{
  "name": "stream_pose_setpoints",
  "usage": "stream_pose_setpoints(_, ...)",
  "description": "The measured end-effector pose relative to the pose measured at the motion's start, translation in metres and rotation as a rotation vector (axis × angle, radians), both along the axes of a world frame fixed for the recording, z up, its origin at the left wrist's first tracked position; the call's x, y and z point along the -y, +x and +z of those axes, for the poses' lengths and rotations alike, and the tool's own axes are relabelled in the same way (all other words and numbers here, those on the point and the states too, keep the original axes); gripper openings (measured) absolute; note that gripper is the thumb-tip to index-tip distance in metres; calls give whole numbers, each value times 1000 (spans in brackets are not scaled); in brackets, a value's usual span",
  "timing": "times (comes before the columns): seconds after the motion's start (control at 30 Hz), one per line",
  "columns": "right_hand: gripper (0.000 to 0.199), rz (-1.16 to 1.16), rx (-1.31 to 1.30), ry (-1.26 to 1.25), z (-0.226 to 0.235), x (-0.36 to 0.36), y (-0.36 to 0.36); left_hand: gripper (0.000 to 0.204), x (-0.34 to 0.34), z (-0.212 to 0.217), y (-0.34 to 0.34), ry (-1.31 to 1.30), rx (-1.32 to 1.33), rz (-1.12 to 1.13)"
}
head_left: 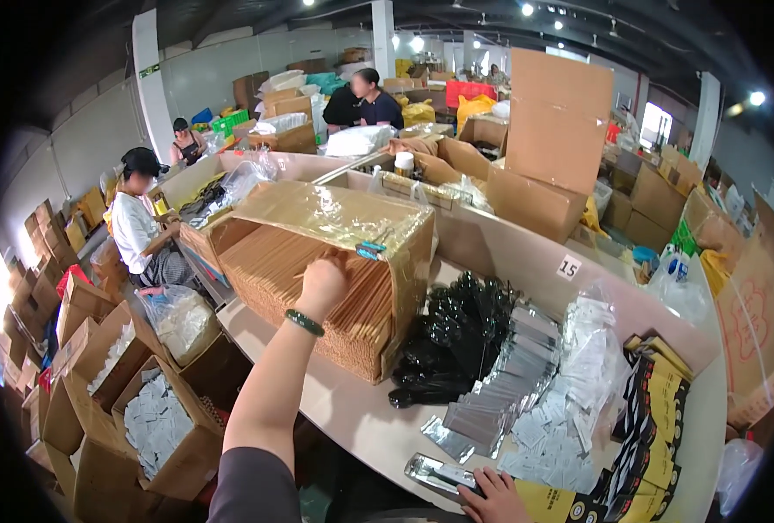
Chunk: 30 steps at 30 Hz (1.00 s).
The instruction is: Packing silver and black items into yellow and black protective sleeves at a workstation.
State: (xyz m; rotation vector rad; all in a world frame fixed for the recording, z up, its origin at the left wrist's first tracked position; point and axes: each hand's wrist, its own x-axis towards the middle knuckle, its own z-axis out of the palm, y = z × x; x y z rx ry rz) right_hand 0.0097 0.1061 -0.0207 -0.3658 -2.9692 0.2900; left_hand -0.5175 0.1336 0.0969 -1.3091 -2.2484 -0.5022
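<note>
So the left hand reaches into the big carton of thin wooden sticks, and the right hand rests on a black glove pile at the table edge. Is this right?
Not quite. In the head view the left hand does reach into the carton of wooden sticks, but the right hand rests on a silver foil packet at the table edge. The black pile lies further back, untouched.

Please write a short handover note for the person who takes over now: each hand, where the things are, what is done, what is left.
Left hand: reaching into the box of sticks, fingers on them; grip hidden.
Right hand: resting on a silver packet at the table's near edge.
On the table: black bags, silver packets, white sachets, yellow-black pouches.
Done: no filled packet visible.
Left: apparently the sticks are not out of the box yet.
</note>
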Motion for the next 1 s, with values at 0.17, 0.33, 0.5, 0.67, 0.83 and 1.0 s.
stream_pose_setpoints(0.17, 43, -16, -56, -80, -6, 3, -3, 29, -2, -44, -70, -469, 54, 33)
stream_pose_setpoints(0.33, 43, -43, -79, -90, -12, 8, 2, 28, 6, -3, 10, -386, 111, 4)
stream_pose_setpoints(0.5, 44, -48, -46, -51, -10, 11, 5, 16, 6, -9, 3, -221, 129, 24)
stream_pose_setpoints(0.67, 50, -113, 41, -73, -14, 7, 10, 15, -1, -17, -8, -443, -185, 73)
stream_pose_setpoints(0.83, 45, -103, -15, -171, 17, -2, 2, 19, 86, 9, -25, 264, 168, -312)
stream_pose_setpoints(1.0, 44, -124, -62, -216, 1, -4, 4, 17, 161, -82, 132, 55, 1154, -70)
